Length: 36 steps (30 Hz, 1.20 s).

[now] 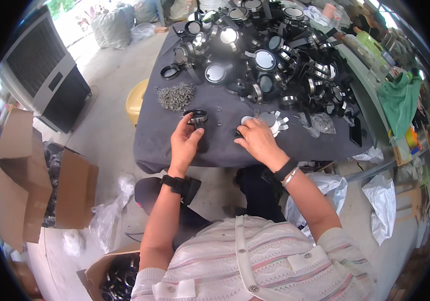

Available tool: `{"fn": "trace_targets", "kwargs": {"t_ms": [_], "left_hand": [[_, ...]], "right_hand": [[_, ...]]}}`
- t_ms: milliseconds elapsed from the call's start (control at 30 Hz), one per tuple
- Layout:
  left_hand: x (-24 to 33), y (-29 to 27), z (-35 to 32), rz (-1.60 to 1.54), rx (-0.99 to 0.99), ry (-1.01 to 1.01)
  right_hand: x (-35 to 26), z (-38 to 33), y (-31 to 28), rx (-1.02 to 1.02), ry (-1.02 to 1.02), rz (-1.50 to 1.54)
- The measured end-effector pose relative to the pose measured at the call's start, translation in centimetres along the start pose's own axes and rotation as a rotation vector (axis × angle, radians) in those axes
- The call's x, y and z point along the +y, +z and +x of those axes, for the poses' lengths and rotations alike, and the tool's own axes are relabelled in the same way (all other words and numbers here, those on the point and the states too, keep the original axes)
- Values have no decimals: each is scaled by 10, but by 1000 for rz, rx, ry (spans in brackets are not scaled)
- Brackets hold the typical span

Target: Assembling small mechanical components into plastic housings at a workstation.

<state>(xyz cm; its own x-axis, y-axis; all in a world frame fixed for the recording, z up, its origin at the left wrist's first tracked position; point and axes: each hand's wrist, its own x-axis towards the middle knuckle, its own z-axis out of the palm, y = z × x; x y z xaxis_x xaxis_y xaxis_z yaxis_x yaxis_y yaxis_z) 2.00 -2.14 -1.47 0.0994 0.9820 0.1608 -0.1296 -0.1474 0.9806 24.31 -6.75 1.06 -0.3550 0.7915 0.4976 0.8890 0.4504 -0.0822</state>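
My left hand [185,143] is closed round a black ring with a silver metal band [198,116], which stands at the near part of the grey cloth-covered table [150,145]. A black handle-like part [203,143] hangs below it beside my thumb. My right hand [261,142] has its fingers curled over the table, beside a group of flat silver discs with tabs [278,123]. A pale rounded edge [246,120] shows at its fingertips, but what they grip is mostly hidden. Between the hands lie small clear clips [219,115].
A pile of black rings with silver lids [265,60] covers the far table. Small metal parts [176,97] are heaped at left; a plastic bag [323,123] and dark phone-like slab [356,132] lie right. Cardboard boxes [77,195] and an air cooler [49,75] stand left.
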Motion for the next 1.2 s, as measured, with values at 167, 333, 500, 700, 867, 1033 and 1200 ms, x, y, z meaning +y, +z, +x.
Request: {"fn": "trace_targets", "kwargs": {"t_ms": [167, 333, 500, 700, 867, 1033, 1200], "left_hand": [[4, 0, -3, 25, -45, -13], [4, -3, -4, -13, -60, -1], [6, -3, -2, -39, -68, -41], [3, -4, -3, -47, -60, -13], [10, -2, -1, -9, -64, -11], [2, -4, 0, -28, -79, 0], [2, -6, -2, -2, -75, 39]], "right_hand": [[-9, -2, 6, 6, 74, -144], [-11, 15, -22, 220, 366, 174], [-19, 38, -22, 346, 375, 382], [-20, 31, -19, 198, 487, 85], [12, 28, 1, 271, 659, 776], [-5, 41, 7, 370, 682, 1012], [-40, 73, 9, 426, 79, 509]]}}
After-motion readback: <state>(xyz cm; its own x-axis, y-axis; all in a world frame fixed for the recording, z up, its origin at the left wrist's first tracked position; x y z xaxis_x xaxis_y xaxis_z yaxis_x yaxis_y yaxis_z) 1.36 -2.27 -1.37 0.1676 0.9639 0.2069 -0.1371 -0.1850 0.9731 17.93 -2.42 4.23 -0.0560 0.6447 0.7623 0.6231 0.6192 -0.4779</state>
